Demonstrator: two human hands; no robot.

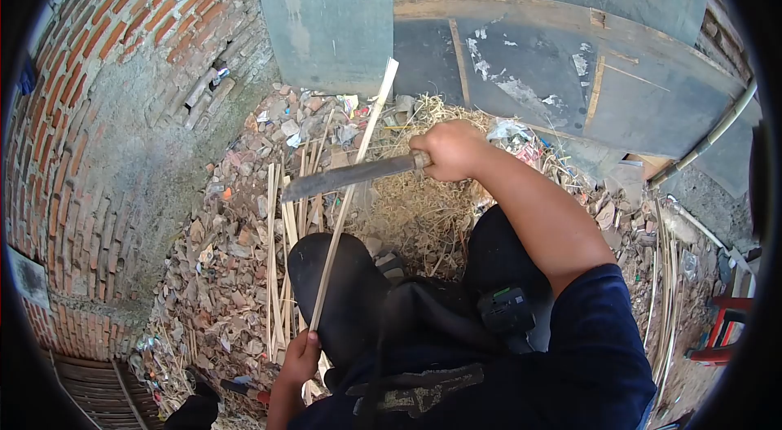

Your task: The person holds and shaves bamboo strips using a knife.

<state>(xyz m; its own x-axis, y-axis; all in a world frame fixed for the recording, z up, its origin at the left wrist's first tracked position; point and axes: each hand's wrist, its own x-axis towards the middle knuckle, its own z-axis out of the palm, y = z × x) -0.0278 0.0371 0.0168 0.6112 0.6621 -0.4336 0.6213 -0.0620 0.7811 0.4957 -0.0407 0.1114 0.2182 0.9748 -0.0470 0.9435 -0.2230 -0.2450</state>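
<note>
Loose sticks (273,247) lie on the rubble (220,275) just beside the left knee; a brick wall (81,177) bounds the left. Ahead, grey panels (326,19) edge the ground, with room over the shavings (423,214) between knees and panels. The right hand (453,151), arm stretched forward, has its grip around a machete (350,176), blade pointing left across a pale strip (371,133). Low down, the left hand (301,360) grasps that strip's near end.

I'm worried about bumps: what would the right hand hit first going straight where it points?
Probably the pale strip, near its upper end, though the right hand might pass above it; depth is unclear.
</note>
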